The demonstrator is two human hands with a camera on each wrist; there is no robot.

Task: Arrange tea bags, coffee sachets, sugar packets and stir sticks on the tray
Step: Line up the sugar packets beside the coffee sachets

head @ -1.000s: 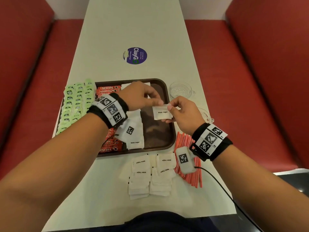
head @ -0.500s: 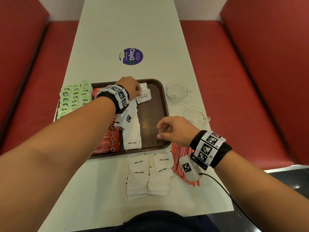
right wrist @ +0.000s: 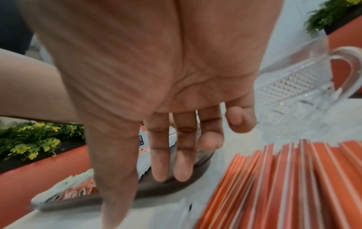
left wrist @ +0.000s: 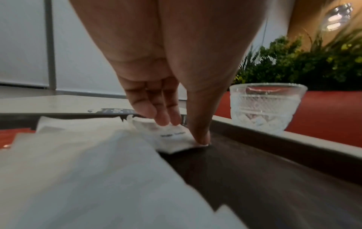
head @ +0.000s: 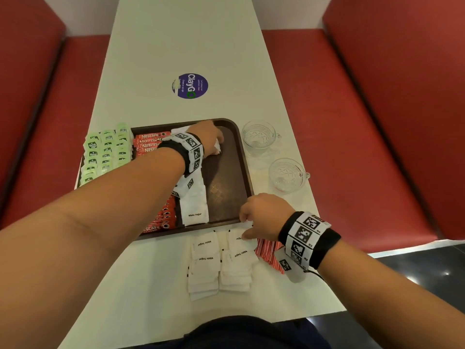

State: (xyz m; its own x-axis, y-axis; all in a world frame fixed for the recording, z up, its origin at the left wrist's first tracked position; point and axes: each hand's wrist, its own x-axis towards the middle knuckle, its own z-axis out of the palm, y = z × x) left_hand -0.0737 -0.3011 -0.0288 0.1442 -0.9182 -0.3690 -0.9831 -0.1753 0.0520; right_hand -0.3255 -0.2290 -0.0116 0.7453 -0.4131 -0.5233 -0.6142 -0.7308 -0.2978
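On the brown tray [head: 242,147] lie green tea bags [head: 105,152], red coffee sachets [head: 161,217] and a row of white sugar packets [head: 195,202]. My left hand [head: 217,144] is at the far end of that row. In the left wrist view its straight fingers [left wrist: 164,117] and thumb press one sugar packet [left wrist: 172,139] flat onto the tray. My right hand [head: 245,227] hovers at the tray's near right corner, over the loose sugar packets [head: 214,263] on the table. Its fingers [right wrist: 170,162] are straight and hold nothing. Red stir sticks [head: 268,250] lie right of that pile.
Two glass cups [head: 259,137] [head: 288,175] stand on the table just right of the tray. A round purple sticker [head: 190,86] is on the tabletop beyond it. Red bench seats [head: 352,147] flank the narrow white table.
My left hand took the sugar packet from both hands and carried it to the far end of the tray's row. My right hand let go and drew back to the pile on the table.
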